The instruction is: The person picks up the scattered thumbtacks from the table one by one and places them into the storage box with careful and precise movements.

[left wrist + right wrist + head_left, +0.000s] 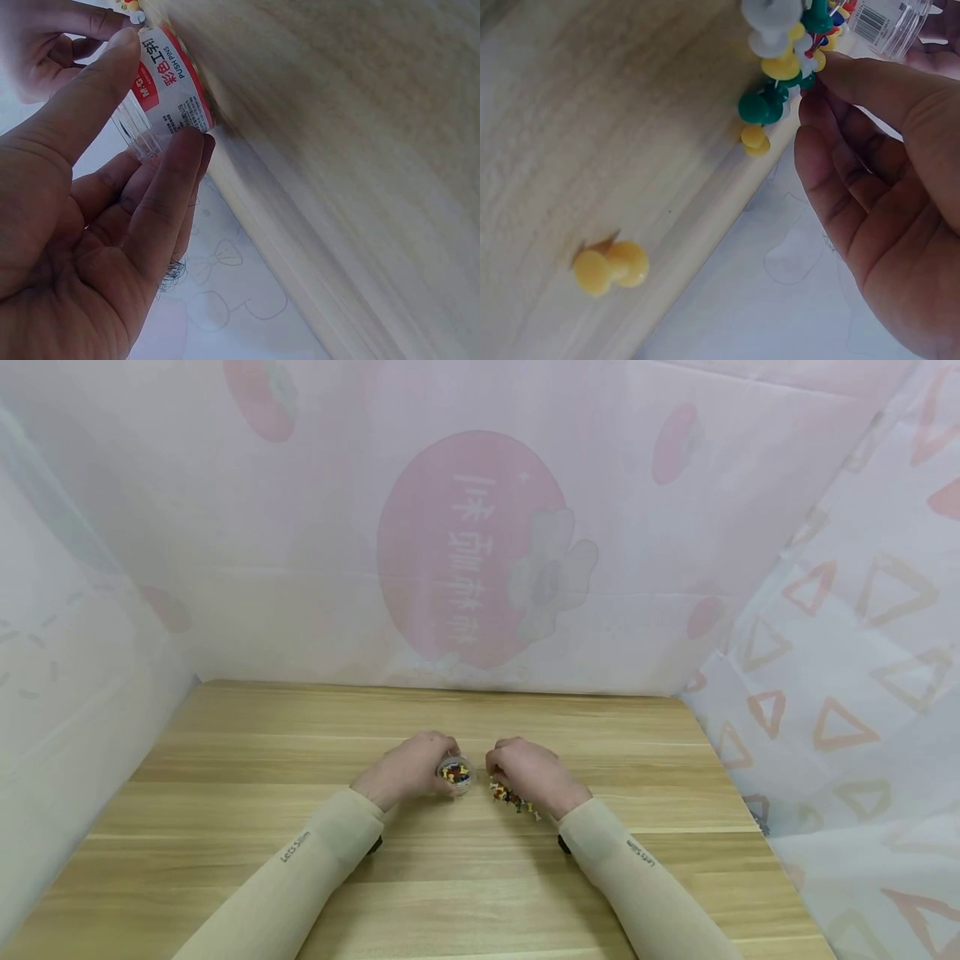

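My left hand [414, 768] grips a small clear plastic jar [465, 783] from its left side, thumb and fingers on opposite sides. The jar's label [169, 79] is white and red and reads "PUSH PINS"; coloured pins [453, 772] show through the jar's round mouth in the head view. Just right of the jar, my right hand [534, 773] reaches down over a loose pile of push pins [501, 793]. In the right wrist view its thumb and forefinger [840, 75] come together at the pile, beside a green push pin [759, 109]. I cannot tell whether a pin is between them.
The pile has white, yellow, green, red and blue pins. A single yellow push pin [611, 266] lies apart from it on the wooden table [450, 893]. Printed cloth walls [315, 610] rise behind the table and along both sides.
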A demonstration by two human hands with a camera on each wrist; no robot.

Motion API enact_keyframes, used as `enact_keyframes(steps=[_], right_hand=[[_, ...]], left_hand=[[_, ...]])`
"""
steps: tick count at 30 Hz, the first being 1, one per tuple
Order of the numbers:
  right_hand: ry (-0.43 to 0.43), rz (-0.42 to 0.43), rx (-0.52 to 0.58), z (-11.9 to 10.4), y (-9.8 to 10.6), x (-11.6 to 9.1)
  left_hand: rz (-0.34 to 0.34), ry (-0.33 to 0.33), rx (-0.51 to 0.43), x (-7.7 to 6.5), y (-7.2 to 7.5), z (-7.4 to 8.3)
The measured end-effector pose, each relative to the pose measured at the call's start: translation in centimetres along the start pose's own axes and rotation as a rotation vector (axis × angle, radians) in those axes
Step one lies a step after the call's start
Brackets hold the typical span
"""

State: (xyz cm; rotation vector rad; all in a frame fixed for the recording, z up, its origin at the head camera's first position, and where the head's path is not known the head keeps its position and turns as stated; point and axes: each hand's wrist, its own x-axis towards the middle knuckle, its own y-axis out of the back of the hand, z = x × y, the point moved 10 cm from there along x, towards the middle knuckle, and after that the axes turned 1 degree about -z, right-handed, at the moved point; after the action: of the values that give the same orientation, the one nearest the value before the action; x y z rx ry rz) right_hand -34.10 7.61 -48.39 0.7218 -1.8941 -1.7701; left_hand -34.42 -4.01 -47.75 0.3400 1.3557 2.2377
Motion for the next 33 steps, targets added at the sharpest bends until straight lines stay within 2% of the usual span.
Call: enact_keyframes(steps=[7,10,19,23,29,33], right_hand=[[-0.005,0.01,-0.019,0.2,-0.3,0.3],[-0.024,0.024,0.019,0.3,0.0,0.4],[-0.073,0.157,0.262,0.0,1.6,0.9],[-0.094,0.201,0.417,-0.5,2.0,1.0],[-0.182,0.21,0.669,-0.5,1.3,0.9],[-0.233,0.197,0.751,-0.2,0.5,0.7]], left_hand=[[-0.005,-0.002,0.004,0.0,0.1,0.1],[-0.01,-0.002,0.006,-0.1,0.1,0.1],[-0.014,-0.007,-0.008,-0.1,0.1,0.2],[-0.014,-0.017,-0.025,-0.1,0.1,0.2],[-0.02,-0.018,-0.025,-0.1,-0.1,0.2],[-0.014,-0.025,-0.036,-0.1,0.0,0.2]])
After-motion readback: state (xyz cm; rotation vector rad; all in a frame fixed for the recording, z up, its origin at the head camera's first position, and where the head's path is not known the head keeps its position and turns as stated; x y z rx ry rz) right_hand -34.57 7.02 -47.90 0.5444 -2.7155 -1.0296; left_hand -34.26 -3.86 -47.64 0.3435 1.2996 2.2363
